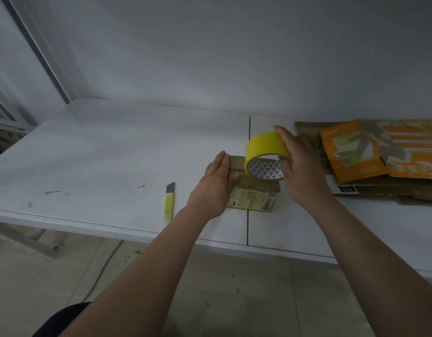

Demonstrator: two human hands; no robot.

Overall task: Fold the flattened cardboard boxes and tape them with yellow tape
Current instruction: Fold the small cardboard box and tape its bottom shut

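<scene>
Left hand [216,181] presses flat-fingered on the small brown box [255,194]; right hand [299,164] grips the yellow tape roll [264,148] above it.

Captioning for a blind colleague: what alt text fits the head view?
A person's right hand holds a roll of yellow tape over a small cardboard box that the left hand steadies on a white table; a utility knife lies left, flattened boxes right.

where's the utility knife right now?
Head view: the utility knife lies flat on the white table, just left of the left hand pressing the small cardboard box, near the table's front edge.
</scene>
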